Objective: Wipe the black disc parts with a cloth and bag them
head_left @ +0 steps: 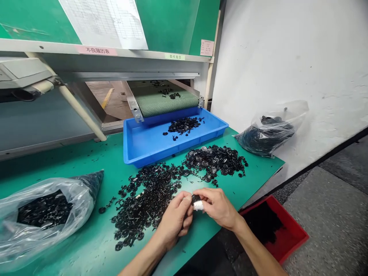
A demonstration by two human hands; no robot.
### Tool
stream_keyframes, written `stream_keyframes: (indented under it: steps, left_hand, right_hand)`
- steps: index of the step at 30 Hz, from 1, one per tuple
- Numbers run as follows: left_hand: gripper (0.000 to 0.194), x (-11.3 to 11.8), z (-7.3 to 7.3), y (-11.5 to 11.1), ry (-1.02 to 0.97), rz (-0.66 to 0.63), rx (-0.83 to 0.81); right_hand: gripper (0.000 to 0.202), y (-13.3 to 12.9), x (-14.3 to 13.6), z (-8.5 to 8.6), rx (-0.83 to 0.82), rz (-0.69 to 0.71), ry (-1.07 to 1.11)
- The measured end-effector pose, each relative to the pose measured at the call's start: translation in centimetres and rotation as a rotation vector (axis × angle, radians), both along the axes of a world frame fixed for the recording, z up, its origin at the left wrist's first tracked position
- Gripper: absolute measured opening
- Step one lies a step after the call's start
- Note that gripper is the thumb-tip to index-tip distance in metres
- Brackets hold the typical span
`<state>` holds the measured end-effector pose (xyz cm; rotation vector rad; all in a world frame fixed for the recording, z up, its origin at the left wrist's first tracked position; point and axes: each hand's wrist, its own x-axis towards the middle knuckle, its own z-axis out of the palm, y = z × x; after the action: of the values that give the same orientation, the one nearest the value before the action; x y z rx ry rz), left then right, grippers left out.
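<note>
Over the front edge of the green table, my two hands meet at a small black round plastic part [196, 198]. My right hand [220, 207] pinches it between fingers and thumb; white tape wraps the thumb. My left hand [177, 216] is closed, with its thumb and forefinger pressed against the part's left side. Fingers cover much of the part. Just beyond my left hand spreads a heap of small black plastic parts [149, 195] with thin stems. Behind my right hand lies a second pile of round black discs [218, 161].
A blue tray [149, 151] holding black parts sits below the end of a green conveyor belt [166, 103]. Clear plastic bags of black parts stand left [83, 195] and right [264, 134]. A red bin [293, 237] with black pieces is below the table's right edge.
</note>
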<state>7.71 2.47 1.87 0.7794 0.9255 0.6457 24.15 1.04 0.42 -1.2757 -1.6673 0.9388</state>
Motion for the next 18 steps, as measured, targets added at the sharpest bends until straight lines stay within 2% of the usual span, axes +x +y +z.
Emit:
stream_keyframes:
  steps: [4,10,14,18]
  left_hand:
    - [0.039,-0.1,-0.6,0.4,-0.037,-0.053,-0.127]
    - [0.035,-0.1,-0.7,0.8,-0.205,0.043,-0.282]
    - [0.039,0.1,-1.0,0.3,-0.127,-0.003,-0.218]
    - [0.044,0.3,-1.2,-0.3,0.015,-0.06,-0.018]
  right_hand:
    - [0.035,0.0,0.8,0.2,-0.128,0.094,0.051]
    - [0.029,-0.3,0.2,0.3,-0.092,-0.03,0.025]
    - [0.032,-0.5,0.1,0.8,-0.001,0.004,-0.105]
    - [0.037,-0.4,0.4,1.0,0.069,0.117,-0.161]
